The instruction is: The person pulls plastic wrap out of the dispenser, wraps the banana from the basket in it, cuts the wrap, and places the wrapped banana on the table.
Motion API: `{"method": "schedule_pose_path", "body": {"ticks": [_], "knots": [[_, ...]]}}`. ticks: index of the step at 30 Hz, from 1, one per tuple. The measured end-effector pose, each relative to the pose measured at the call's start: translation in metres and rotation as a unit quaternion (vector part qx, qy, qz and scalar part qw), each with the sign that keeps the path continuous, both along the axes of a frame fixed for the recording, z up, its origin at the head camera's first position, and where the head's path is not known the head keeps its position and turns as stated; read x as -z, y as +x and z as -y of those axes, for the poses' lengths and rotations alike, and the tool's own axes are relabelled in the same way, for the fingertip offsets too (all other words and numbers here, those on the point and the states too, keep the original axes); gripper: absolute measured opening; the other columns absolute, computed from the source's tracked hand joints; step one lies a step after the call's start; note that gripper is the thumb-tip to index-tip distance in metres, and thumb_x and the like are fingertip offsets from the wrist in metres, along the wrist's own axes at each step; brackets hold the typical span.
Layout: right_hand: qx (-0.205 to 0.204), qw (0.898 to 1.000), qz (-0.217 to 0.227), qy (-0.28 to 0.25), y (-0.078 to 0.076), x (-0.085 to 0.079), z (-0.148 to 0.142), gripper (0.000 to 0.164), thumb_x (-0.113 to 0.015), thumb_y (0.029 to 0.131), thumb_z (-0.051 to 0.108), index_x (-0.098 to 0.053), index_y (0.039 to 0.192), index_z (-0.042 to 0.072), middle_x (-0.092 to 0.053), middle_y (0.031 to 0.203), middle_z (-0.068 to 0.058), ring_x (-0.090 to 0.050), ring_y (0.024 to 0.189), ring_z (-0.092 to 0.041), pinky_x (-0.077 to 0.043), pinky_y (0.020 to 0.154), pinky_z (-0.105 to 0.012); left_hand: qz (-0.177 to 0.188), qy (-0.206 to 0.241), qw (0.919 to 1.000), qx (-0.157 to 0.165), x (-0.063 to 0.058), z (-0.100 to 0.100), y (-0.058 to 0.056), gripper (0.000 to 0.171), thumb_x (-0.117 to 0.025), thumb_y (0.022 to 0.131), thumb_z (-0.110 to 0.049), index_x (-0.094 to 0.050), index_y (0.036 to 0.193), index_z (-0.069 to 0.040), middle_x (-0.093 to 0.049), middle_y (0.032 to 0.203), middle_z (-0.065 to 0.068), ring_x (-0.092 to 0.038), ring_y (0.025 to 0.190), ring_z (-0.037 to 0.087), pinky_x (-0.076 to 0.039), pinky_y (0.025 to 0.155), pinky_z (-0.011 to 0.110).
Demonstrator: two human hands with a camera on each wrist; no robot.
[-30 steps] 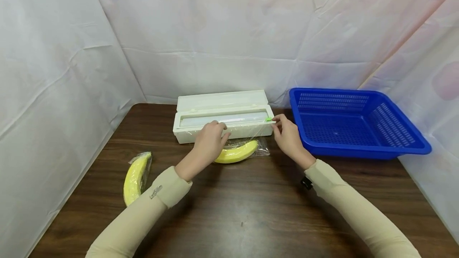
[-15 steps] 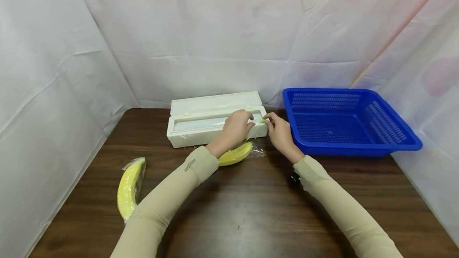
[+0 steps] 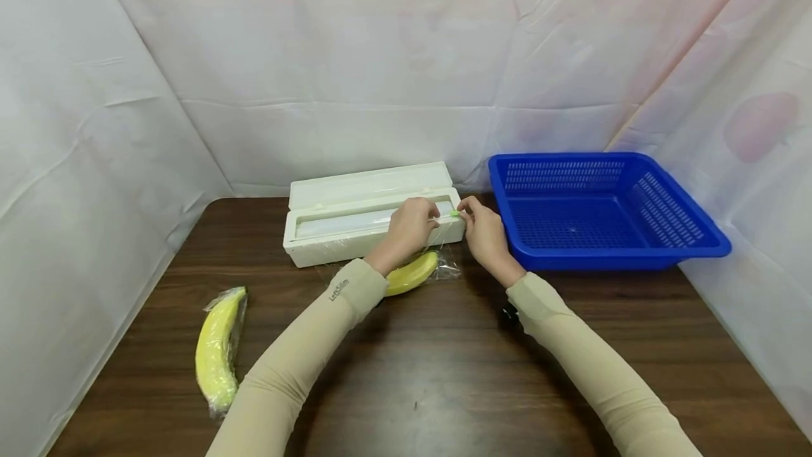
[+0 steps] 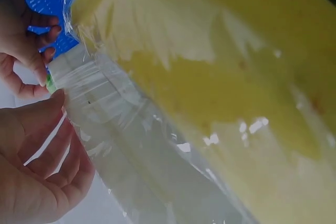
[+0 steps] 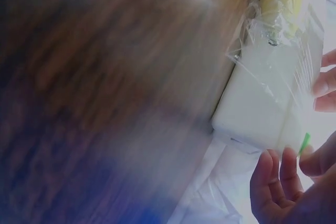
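A white cling film dispenser [image 3: 330, 250] stands at the back of the table, lid raised, with a roll of film [image 3: 342, 223] inside. My right hand [image 3: 485, 233] pinches the small green slide cutter [image 5: 304, 143] at the right end of its front rim. Just left of it, my left hand [image 3: 407, 226] pinches the cling film [image 4: 89, 85] at the rim, fingers curled. Film runs down the dispenser's front to a banana [image 3: 411, 275] lying before it, partly hidden by the left wrist. Another banana [image 3: 216, 355], wrapped in film, lies at the left.
A blue plastic basket [image 3: 590, 259] stands to the right, close beside my right hand. Pale cloth hangs [image 3: 355, 76] behind and along both sides of the brown wooden table [image 3: 431, 379].
My left hand has moved right along the dispenser's rim, close to the right hand, and its fingers have closed on the film. My right hand stays at the green cutter. The head view has shifted slightly.
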State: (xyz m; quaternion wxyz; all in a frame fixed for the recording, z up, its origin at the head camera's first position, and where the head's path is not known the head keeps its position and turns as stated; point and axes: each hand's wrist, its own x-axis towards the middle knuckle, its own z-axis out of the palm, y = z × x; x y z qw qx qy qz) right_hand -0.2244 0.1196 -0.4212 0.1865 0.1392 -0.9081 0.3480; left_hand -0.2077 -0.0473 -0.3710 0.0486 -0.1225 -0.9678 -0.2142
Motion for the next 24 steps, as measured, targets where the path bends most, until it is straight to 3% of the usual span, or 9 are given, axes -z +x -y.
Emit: {"method": "schedule_pose_path", "body": {"ticks": [7, 16, 24], "knots": [[0.004, 1.000, -0.001, -0.006, -0.002, 0.000, -0.003, 0.007, -0.062, 0.106, 0.008, -0.065, 0.112, 0.006, -0.069, 0.088, -0.019, -0.067, 0.083, -0.037, -0.054, 0.075, -0.054, 0.006, -0.006, 1.0000, 0.003, 0.000, 0.001, -0.003, 0.020, -0.078, 0.097, -0.013, -0.079, 0.117, -0.008, -0.078, 0.117, 0.007, -0.073, 0.109, 0.024, -0.062, 0.087, 0.040], [-0.011, 0.999, 0.011, -0.032, -0.002, 0.005, -0.004, 0.009, -0.062, 0.107, 0.010, -0.064, 0.115, 0.006, -0.070, 0.085, -0.018, -0.066, 0.078, -0.035, -0.053, 0.070, -0.048, 0.013, -0.035, 0.9993, 0.008, -0.002, -0.002, -0.008, 0.029, -0.080, 0.095, -0.009, -0.077, 0.124, -0.012, -0.076, 0.113, 0.007, -0.072, 0.100, 0.022, -0.061, 0.070, 0.035], [-0.034, 0.997, 0.035, -0.062, 0.001, 0.011, -0.001, 0.040, -0.078, 0.099, 0.022, -0.055, 0.119, -0.003, -0.067, 0.085, -0.019, -0.065, 0.077, -0.036, -0.051, 0.070, -0.047, 0.024, -0.059, 0.9977, 0.022, -0.003, -0.001, -0.012, 0.036, -0.083, 0.092, -0.011, -0.075, 0.127, -0.010, -0.074, 0.115, 0.008, -0.070, 0.103, 0.022, -0.061, 0.076, 0.038]]}}
